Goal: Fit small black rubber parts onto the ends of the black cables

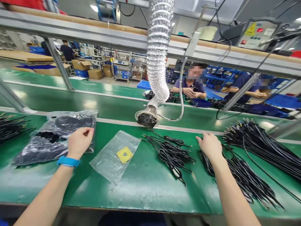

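In a workshop, a glossy green bench (162, 197) runs below one silver flexible duct (158, 47); two co-workers sit beyond. Four groups of thin black cables lie on it: a far-left bunch (11, 128), a looped middle cluster (174, 152), a near-right cluster (249, 177) and a large far-right pile (265, 144). Of two clear plastic bags, the large bag (63, 125) contains black pieces; the small bag (105, 160) bears one yellow square with a hole (124, 154), inside or on top, unclear. The left hand (80, 142), fingers curled, is over the large bag; the right hand (210, 146) is at the near-right cluster. Whether either grips anything, I cannot tell.
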Motion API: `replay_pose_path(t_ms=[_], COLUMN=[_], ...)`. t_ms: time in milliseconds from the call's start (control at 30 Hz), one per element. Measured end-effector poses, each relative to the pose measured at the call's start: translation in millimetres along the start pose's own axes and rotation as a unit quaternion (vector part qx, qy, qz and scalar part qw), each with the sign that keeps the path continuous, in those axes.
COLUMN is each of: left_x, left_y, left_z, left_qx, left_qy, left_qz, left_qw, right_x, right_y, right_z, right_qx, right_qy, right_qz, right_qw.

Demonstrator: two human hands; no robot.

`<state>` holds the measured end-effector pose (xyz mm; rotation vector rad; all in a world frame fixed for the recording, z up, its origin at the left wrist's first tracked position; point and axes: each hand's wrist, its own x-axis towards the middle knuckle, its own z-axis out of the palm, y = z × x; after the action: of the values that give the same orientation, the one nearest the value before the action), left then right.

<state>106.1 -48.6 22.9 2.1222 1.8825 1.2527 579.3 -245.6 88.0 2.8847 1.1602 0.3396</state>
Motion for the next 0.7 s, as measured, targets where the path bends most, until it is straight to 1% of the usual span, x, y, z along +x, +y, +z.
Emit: replay_pose_path(t_ms=[33,67,100,133,167,200,267,333,433,467,533,567,600,633,667,700], left_x=[3,5,6,6,7,7,11,16,24,27,31,32,33,33,32,30], left_y=[-14,-25,-35,-42,-49,-54,-63,-71,-80,-82,-84,-85,-86,-86,-86,-86], left_z=[-5.8,-11.2,-15.6,-18.4,-19.4,-18.7,-13.7,-8.1,-4.8,-5.0,-5.6,-5.6,-5.1,-4.4,-3.6,-3.0], left_qx=[0.115,0.204,0.265,0.285,0.273,0.255,0.224,0.183,0.119,0.103,0.088,0.087,0.089,0.092,0.093,0.094], left_qy=[0.003,-0.014,-0.053,-0.099,-0.148,-0.171,-0.187,-0.188,-0.188,-0.195,-0.209,-0.209,-0.202,-0.193,-0.180,-0.166], left_qz=[-0.013,-0.036,-0.056,-0.086,-0.102,-0.080,-0.050,-0.034,-0.019,-0.010,0.006,0.009,0.007,0.002,-0.005,-0.013], left_qw=[0.993,0.978,0.961,0.949,0.945,0.948,0.955,0.964,0.975,0.975,0.974,0.974,0.975,0.977,0.979,0.982], right_x=[2,4,7,10,13,17,26,33,38,38,39,41,45,52,60,70], right_y=[-16,-34,-52,-71,-89,-105,-132,-150,-162,-164,-162,-159,-154,-147,-137,-127], right_z=[4,8,12,16,20,25,37,47,52,52,52,54,58,65,74,85], right_qx=[0.037,0.077,0.112,0.135,0.146,0.149,0.132,0.099,0.058,0.065,0.116,0.144,0.183,0.225,0.244,0.266], right_qy=[-0.001,-0.018,-0.048,-0.080,-0.106,-0.121,-0.136,-0.161,-0.151,-0.155,-0.180,-0.198,-0.201,-0.194,-0.204,-0.176], right_qz=[-0.070,-0.137,-0.187,-0.220,-0.239,-0.249,-0.264,-0.287,-0.301,-0.297,-0.275,-0.261,-0.243,-0.235,-0.231,-0.233], right_qw=[0.997,0.987,0.975,0.963,0.954,0.949,0.946,0.939,0.940,0.940,0.937,0.934,0.931,0.925,0.919,0.919])
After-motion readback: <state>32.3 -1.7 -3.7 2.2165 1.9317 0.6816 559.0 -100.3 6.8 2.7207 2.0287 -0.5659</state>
